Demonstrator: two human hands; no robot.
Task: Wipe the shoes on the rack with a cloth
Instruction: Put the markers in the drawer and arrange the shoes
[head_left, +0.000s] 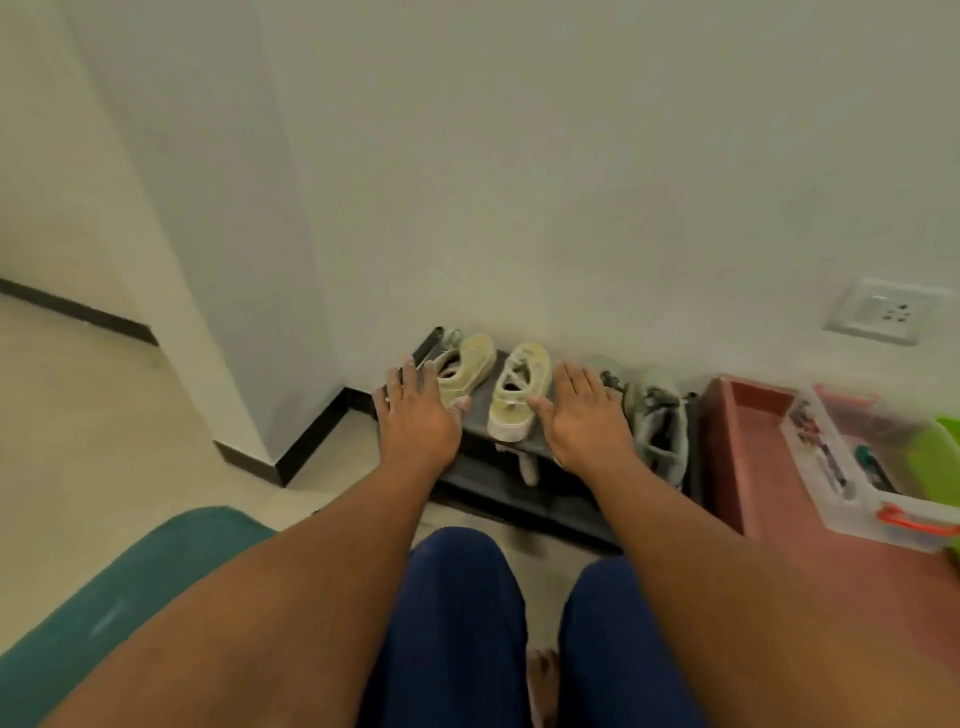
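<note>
head view, looking forward and down:

- low dark two-tier shoe rack (524, 499), set against pale plaster wall (571, 156), in the corner beside a projecting wall column with black skirting.
- top tier, left to right: pair of cream canvas lace-up sneakers, left sneaker (467, 369) and right sneaker (519, 389), toes toward the wall, heels toward the front edge; then pair of pale grey-green sneakers, far one (602, 366) partly hidden behind the right hand, near one (657, 421) lying at the rack's right end.
- lower tier: small whitish item (527, 465) under the cream pair, too blurred to identify.
- left hand (415, 415), palm down, fingers straight and spread wide, holding nothing; hovering over the rack's left end, just beside the left cream sneaker; contact with it not discernible.
- right hand (584, 421), palm down, fingers straight and close together, thumb out, holding nothing; between the right cream sneaker and the grey-green pair.
- no cloth discernible in either hand.
- reddish-brown low surface (779, 509) right of the rack, bearing clear plastic box (857, 467) with orange latch and mixed small contents, and a lime green container (940, 457) at the frame edge.
- white wall socket (883, 312) above that surface.
- teal cushioned seat (130, 582) at lower left.
- dark blue trousers (457, 623) and a bare foot (543, 675) at bottom centre.
</note>
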